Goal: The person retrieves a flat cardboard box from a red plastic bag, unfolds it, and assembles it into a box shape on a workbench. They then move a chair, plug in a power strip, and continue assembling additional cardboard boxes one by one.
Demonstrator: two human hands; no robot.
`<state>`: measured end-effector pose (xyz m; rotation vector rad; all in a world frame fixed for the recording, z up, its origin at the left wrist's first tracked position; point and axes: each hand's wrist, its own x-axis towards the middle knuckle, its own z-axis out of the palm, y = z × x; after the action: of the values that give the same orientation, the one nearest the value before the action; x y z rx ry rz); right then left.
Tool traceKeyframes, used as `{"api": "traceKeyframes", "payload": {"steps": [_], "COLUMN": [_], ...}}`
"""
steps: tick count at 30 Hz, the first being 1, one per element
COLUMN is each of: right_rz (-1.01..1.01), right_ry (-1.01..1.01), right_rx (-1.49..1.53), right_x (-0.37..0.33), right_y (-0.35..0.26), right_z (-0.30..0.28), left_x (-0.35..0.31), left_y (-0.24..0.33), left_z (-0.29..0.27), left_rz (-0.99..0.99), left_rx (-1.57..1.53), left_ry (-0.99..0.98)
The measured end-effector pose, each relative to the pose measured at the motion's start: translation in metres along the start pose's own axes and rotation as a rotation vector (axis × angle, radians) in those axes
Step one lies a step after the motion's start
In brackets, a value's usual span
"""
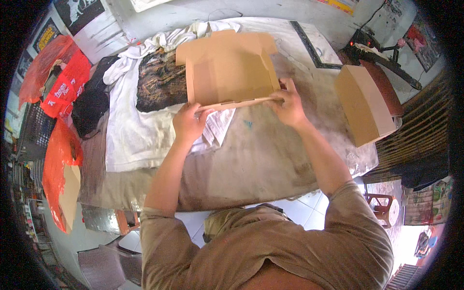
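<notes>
A brown cardboard box (232,72) lies partly folded on the table, its far flap and side tabs spread open. My left hand (189,123) is closed on the near left corner of the box. At the near right corner, my right hand (290,104) grips the folded front wall, with the thumb and fingers around the edge. Partly under the box's left side is a white T-shirt (140,150) with a dark printed picture (159,82) on it.
The table (270,159) has a stained light cover. A second cardboard box (362,106) stands at the right edge. Red plastic bags (63,159) and a dark cloth (92,92) are at the left. A stool (386,210) stands on the floor at right.
</notes>
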<state>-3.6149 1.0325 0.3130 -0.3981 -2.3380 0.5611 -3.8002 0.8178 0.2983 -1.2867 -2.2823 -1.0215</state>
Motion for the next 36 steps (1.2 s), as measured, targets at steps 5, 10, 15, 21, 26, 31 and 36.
{"api": "traceKeyframes", "payload": {"steps": [5,10,15,21,26,31,36], "right_rz": [0.076,0.01,0.359,0.631,0.463,0.422,0.376], "right_ry": [0.104,0.196,0.209,0.504,0.473,0.434,0.393], "right_rx": [0.121,0.096,0.448,1.671,1.93,1.951,1.823], "right_x": [-0.016,-0.104,-0.202,-0.254,-0.286,-0.31,-0.325], "right_y": [-0.026,-0.067,-0.086,-0.086,-0.1,-0.118,-0.128], "right_z": [-0.041,-0.105,-0.135,-0.169,-0.186,-0.2,-0.199], "left_x": [-0.014,-0.077,-0.147,-0.189,-0.211,-0.215,-0.209], "left_y": [0.043,0.103,0.148,0.158,0.149,0.165,0.192], "left_z": [-0.026,-0.068,-0.064,-0.075,-0.089,-0.089,-0.076], "left_rz": [0.04,0.016,-0.032,-0.583,-0.763,-0.755,-0.789], "left_rx": [-0.061,-0.231,-0.45,-1.059,-1.33,-1.424,-1.31], "left_ry": [0.077,0.02,0.094,0.258,0.167,0.084,0.021]}}
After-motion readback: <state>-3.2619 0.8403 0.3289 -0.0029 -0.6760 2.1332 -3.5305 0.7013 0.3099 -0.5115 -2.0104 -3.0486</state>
